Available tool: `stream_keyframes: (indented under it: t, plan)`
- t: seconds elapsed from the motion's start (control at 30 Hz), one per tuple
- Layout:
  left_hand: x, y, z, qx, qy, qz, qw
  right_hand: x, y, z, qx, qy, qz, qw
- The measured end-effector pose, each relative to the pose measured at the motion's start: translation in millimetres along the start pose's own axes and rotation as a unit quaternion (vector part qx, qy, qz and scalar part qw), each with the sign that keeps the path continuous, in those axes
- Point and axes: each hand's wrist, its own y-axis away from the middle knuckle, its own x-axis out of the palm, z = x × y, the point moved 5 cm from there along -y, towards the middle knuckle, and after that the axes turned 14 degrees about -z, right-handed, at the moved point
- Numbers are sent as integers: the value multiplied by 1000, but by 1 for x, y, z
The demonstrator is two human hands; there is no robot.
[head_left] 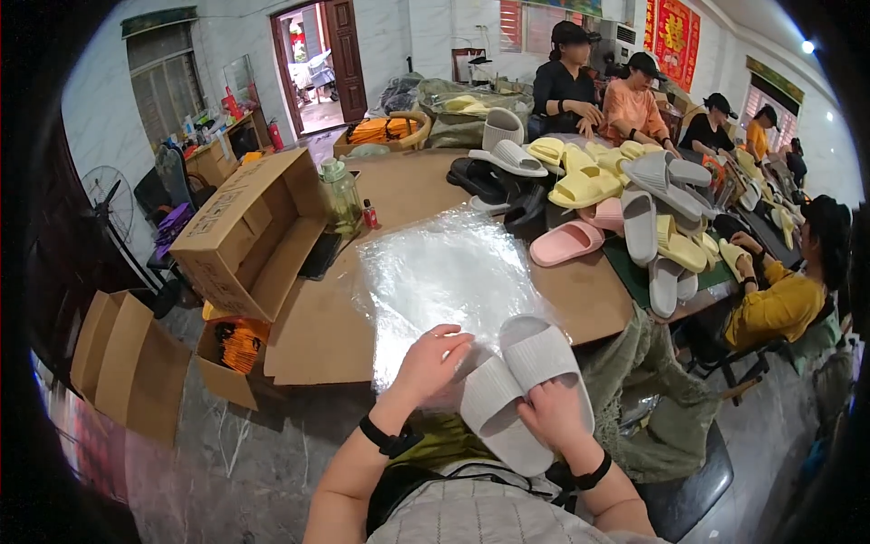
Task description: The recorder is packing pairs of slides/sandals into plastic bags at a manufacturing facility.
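A pair of light grey slide slippers (539, 352) is tilted side by side over the table's near edge. My right hand (555, 415) grips them, its fingers curled in at the inner edge of the right slipper, fingertips partly hidden. Just left of the pair, my left hand (437, 361) has its fingers stretched out over the stack of clear plastic bags (444, 272). Its fingertips come close to the left slipper; whether they touch it cannot be told. The shiny bags lie flat on the cardboard-covered table (317, 335).
Slippers in yellow, grey, black and pink (566, 243) are heaped at the table's right. An open cardboard box (249, 231), a glass jar (341, 195) and a small red bottle (370, 214) stand left. Several co-workers sit along the right, one in a yellow top (775, 308).
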Motion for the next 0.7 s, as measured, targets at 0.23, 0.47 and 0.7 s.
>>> stream_keyframes:
  t: [0.23, 0.47, 0.7]
  plan:
    - [17, 16, -37, 193, -29, 24, 980, 11, -24, 8, 38, -82, 14, 996]
    - [9, 16, -60, 168, 81, 76, 979, 35, -56, -2, 100, -96, -82, 987]
    - [5, 31, -83, 119, 188, 242, 944, 69, -106, 5, 75, -113, -138, 981]
